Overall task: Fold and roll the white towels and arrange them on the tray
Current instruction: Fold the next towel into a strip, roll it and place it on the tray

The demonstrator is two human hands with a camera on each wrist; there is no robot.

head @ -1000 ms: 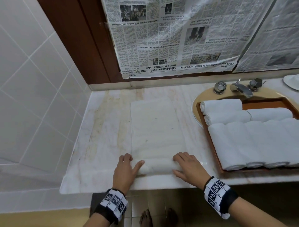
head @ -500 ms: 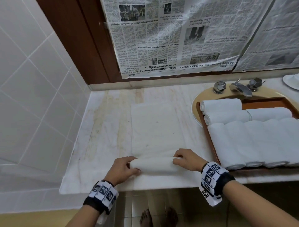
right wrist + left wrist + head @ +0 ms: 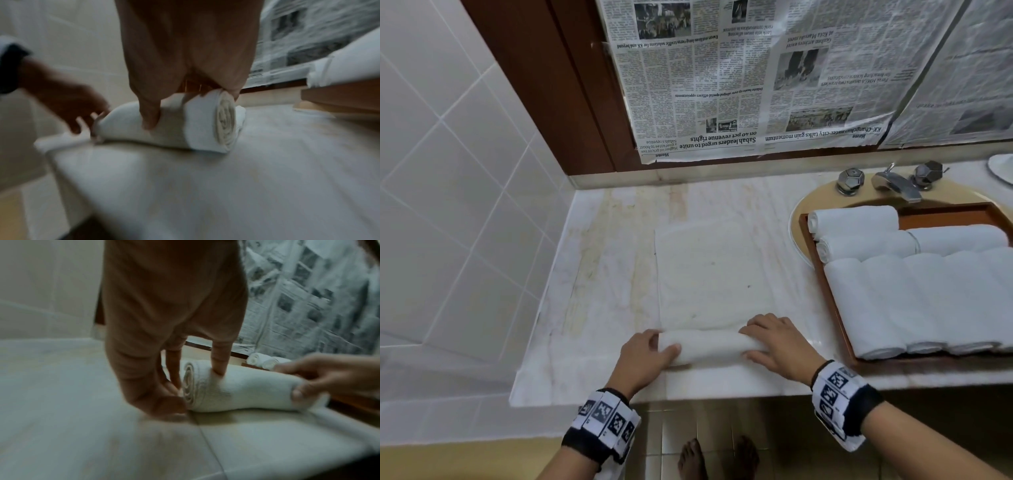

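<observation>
A white towel (image 3: 712,274) lies flat on the marble counter, with its near end wound into a roll (image 3: 709,347). My left hand (image 3: 654,346) holds the roll's left end: the thumb (image 3: 220,368) presses on top and the fingers lie against the spiral end. My right hand (image 3: 756,342) grips the right end, thumb (image 3: 150,116) on the near side and fingers over the far side. To the right, the brown tray (image 3: 835,308) holds several rolled white towels (image 3: 914,301), packed in rows.
The tray sits over a sink with a metal faucet (image 3: 897,185) behind it. Newspaper (image 3: 756,85) covers the wall behind the counter. A tiled wall (image 3: 448,205) closes the left side. The counter's front edge (image 3: 688,394) runs just below my hands.
Both hands shifted their hold and turned the roll away from me. It is a little thicker now, and the far edge of the flat part has drawn slightly nearer.
</observation>
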